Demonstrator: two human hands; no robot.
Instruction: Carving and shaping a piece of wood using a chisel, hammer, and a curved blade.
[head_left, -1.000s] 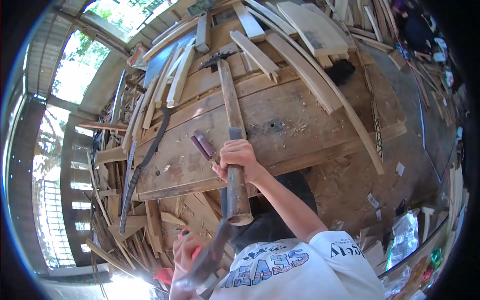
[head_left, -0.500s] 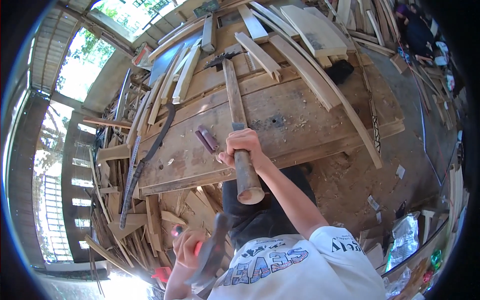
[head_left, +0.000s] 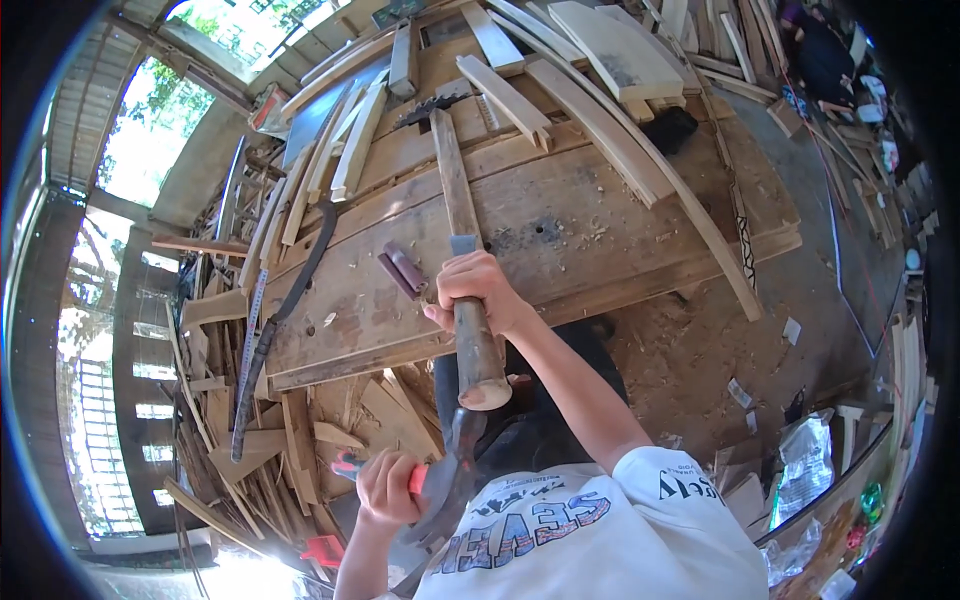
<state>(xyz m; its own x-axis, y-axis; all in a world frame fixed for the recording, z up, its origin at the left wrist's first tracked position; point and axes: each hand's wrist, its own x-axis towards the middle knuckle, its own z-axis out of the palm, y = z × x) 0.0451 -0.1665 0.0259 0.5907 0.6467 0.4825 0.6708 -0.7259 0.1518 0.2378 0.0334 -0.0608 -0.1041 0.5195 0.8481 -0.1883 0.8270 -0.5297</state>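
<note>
My right hand is wrapped round the thick, round wooden grip of a long tool. Past a grey metal collar, its narrow brown shaft runs away over the workbench. In my left hand is a hammer with a red and black handle and a dark metal head. One end of that head is right by the round butt of the grip; I cannot tell whether they touch. A small purple-brown block lies on the bench beside my right hand.
A worn wooden workbench spreads ahead, with boards and strips on its far side. A dark curved blade with a long handle lies across its left end. Offcuts heap up below left. A dark serrated piece meets the shaft's far end.
My left hand has brought the hammer up and to the right, its head now close to the butt. My right hand keeps its grip. The whole view has shifted slightly.
</note>
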